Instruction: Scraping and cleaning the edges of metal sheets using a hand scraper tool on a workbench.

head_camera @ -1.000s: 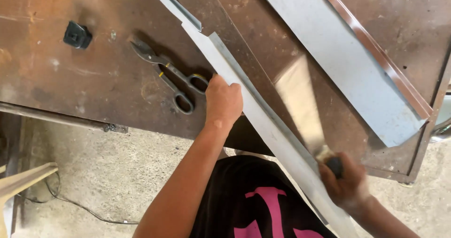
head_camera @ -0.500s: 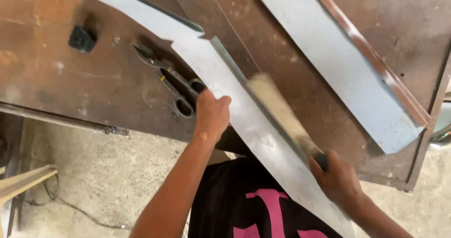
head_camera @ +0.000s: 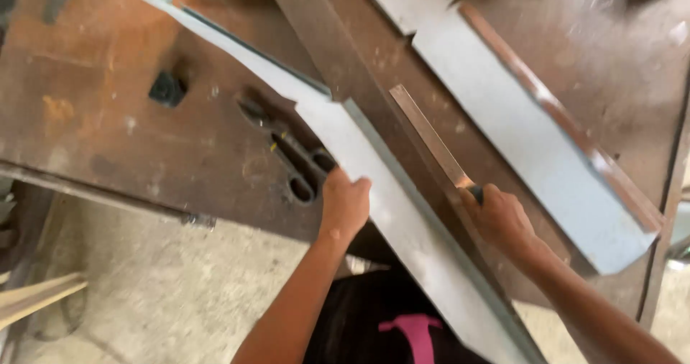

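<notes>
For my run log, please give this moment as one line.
left hand: grips metal strip | right hand: holds flat blade | snips: on bench

A person's left hand [head_camera: 343,204] grips the edge of a long folded strip of grey sheet metal [head_camera: 374,191] running diagonally from upper left to lower right of the frame, while the right hand [head_camera: 499,217] holds the handle of a flat metal file [head_camera: 431,137] laid just beside the fold. Tin snips [head_camera: 291,159] lie on the rusty workbench [head_camera: 93,120], with a second bent sheet [head_camera: 532,134] at upper right.
</notes>
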